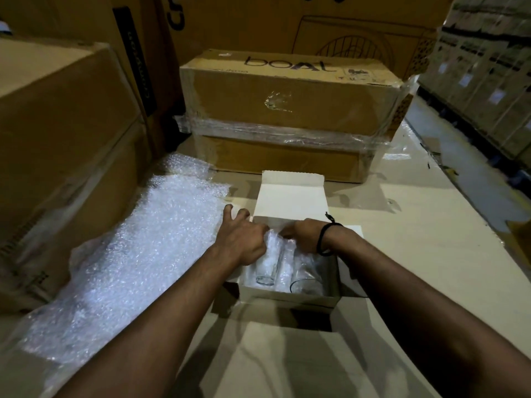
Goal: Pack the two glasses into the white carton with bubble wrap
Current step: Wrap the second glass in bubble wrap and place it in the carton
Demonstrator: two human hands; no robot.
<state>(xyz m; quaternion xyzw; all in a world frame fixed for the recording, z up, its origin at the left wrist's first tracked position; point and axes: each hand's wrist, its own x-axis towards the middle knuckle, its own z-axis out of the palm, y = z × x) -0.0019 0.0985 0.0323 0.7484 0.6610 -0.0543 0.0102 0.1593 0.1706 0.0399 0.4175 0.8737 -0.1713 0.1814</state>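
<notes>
The white carton (287, 297) lies open in front of me, its lid flap (290, 201) standing up at the far side. Two clear glasses lie inside it side by side: the left glass (268, 267) and the right glass (306, 278), with bubble wrap (274, 241) tucked around and between them. My left hand (241, 239) pinches the wrap at the carton's far left corner, two fingers spread outward. My right hand (301, 235), a black band on its wrist, grips the wrap at the far end over the right glass.
A large loose sheet of bubble wrap (135, 254) spreads to the left. A taped brown box (287, 110) stands just behind the carton, tall brown boxes (57, 145) wall the left side. Flat cardboard (416, 239) covers the work surface; an aisle with stacked goods runs at right.
</notes>
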